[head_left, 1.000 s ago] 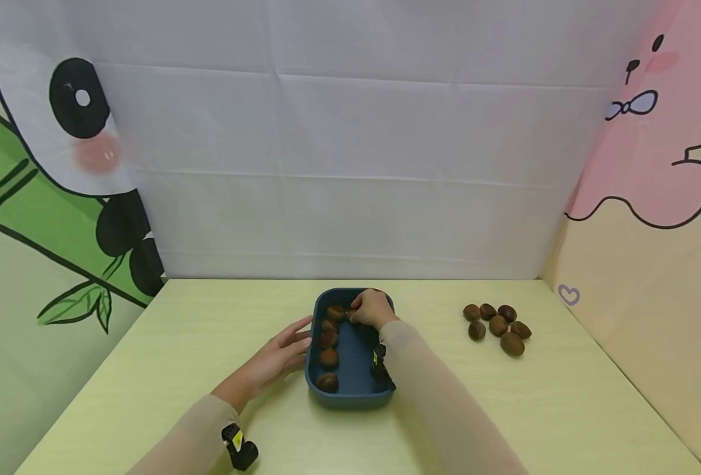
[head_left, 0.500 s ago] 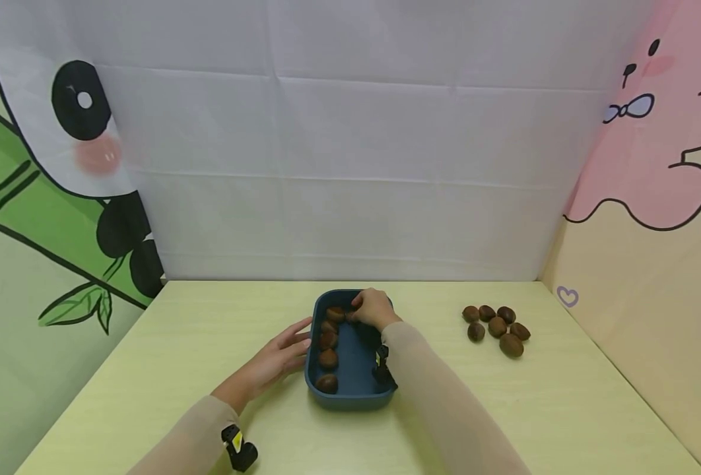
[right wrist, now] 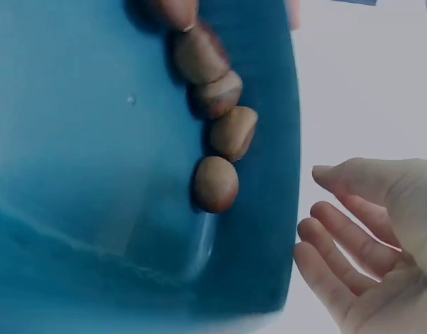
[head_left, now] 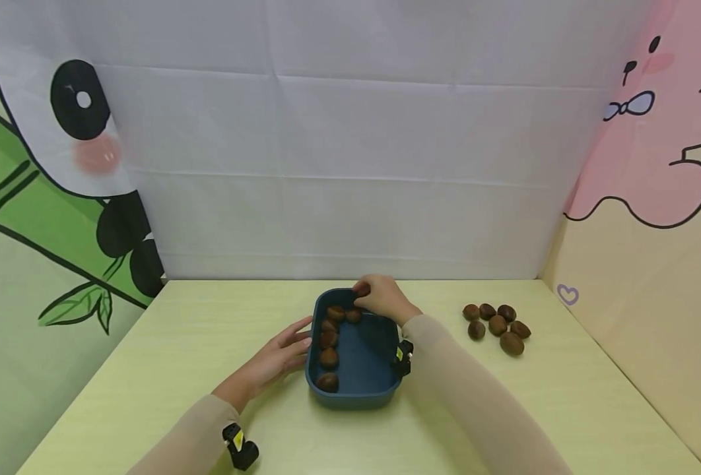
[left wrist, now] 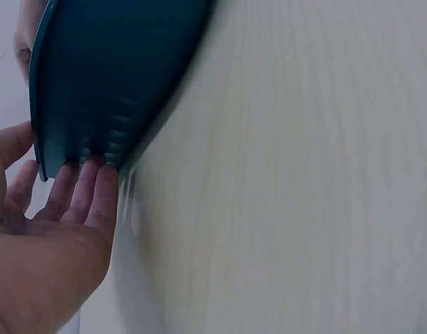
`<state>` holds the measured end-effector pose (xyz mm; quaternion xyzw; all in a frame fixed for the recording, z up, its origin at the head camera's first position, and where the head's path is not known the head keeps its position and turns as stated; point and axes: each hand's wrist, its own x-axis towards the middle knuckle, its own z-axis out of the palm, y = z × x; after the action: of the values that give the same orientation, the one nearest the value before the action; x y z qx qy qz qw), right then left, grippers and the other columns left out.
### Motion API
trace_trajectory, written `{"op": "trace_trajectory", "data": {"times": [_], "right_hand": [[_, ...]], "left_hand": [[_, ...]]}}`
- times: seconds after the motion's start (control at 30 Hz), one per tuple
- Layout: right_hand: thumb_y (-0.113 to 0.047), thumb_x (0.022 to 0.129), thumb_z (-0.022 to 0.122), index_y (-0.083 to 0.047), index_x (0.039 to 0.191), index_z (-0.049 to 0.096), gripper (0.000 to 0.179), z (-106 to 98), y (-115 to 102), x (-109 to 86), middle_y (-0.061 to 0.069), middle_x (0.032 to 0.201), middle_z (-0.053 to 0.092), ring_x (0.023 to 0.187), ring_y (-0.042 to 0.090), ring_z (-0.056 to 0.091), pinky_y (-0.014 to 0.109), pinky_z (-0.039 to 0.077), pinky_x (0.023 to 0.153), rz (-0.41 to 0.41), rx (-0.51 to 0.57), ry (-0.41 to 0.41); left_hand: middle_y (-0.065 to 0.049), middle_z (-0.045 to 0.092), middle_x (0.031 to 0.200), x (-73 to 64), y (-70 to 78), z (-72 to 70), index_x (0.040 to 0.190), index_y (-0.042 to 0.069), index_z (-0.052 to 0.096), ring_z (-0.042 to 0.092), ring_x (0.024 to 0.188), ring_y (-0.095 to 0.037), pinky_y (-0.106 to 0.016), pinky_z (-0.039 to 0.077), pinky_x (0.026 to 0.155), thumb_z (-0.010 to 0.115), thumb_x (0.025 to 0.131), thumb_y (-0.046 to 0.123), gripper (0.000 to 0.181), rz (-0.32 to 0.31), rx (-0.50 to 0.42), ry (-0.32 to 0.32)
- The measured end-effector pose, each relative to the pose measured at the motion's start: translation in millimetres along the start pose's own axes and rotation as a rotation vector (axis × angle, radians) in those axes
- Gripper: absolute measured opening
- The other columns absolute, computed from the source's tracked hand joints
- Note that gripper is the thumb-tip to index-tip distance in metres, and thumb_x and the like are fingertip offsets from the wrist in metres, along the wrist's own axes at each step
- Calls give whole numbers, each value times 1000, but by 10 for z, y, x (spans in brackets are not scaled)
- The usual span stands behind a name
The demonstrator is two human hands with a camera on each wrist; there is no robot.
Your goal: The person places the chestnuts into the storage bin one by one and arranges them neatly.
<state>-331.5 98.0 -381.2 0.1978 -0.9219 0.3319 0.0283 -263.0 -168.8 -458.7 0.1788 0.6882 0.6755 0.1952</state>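
Note:
A dark blue rectangular box (head_left: 362,400) stands on the table in the head view. Several brown chestnuts (head_left: 329,358) line its left inner wall, and one chestnut (head_left: 353,315) lies along the far wall. My left hand (head_left: 270,363) has its fingers extended against the box's left side; in the left wrist view the fingertips (left wrist: 93,167) touch the outer wall. Over the far right rim is my right hand (head_left: 385,300). Its fingers (right wrist: 352,243) look relaxed in the right wrist view, with nothing between them, just beyond the box wall.
A loose group of several chestnuts (head_left: 498,326) lies on the pale wooden table (head_left: 564,396), right of the box. A white cloth panel (head_left: 350,198) closes off the back, and painted walls (head_left: 641,284) flank the table.
My right hand has let go of the chestnut at the far wall and risen up and rightward to the rim, uncovering that chestnut. The left hand has stayed put.

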Motion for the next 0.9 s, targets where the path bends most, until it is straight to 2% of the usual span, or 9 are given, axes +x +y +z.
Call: {"op": "trace_trajectory", "data": {"times": [0.13,0.23,0.53,0.9], "right_hand": [[-10,93,72,-1,119,70,28,-125,26,-75,12,111,69,104,27,65,40,54,91,-3,14,-17],[-12,93,72,-2,120,69,28,-225,89,-116,12,112,69,104,28,65,41,55,88,-3,-15,-23],[-10,92,72,2,118,68,29,-519,527,-371,18,111,69,102,32,66,43,57,83,6,-47,-22],[-15,95,69,2,122,66,32,-915,1111,-844,20,115,67,105,36,63,49,54,86,176,-100,-38]], "left_hand": [[-25,26,158,-6,4,2,162,16,20,41,138,-40,-48,38,112,52,107,22,64,0,-5,3],[-25,26,158,-5,5,1,162,16,20,41,138,-41,-48,38,112,51,107,21,63,2,-12,3],[-26,25,158,-5,7,-1,162,16,19,39,139,-41,-48,37,113,51,107,22,64,5,-4,-1],[-27,26,158,-11,5,14,162,15,20,41,138,-40,-47,39,111,52,107,24,64,2,-3,5]]}}
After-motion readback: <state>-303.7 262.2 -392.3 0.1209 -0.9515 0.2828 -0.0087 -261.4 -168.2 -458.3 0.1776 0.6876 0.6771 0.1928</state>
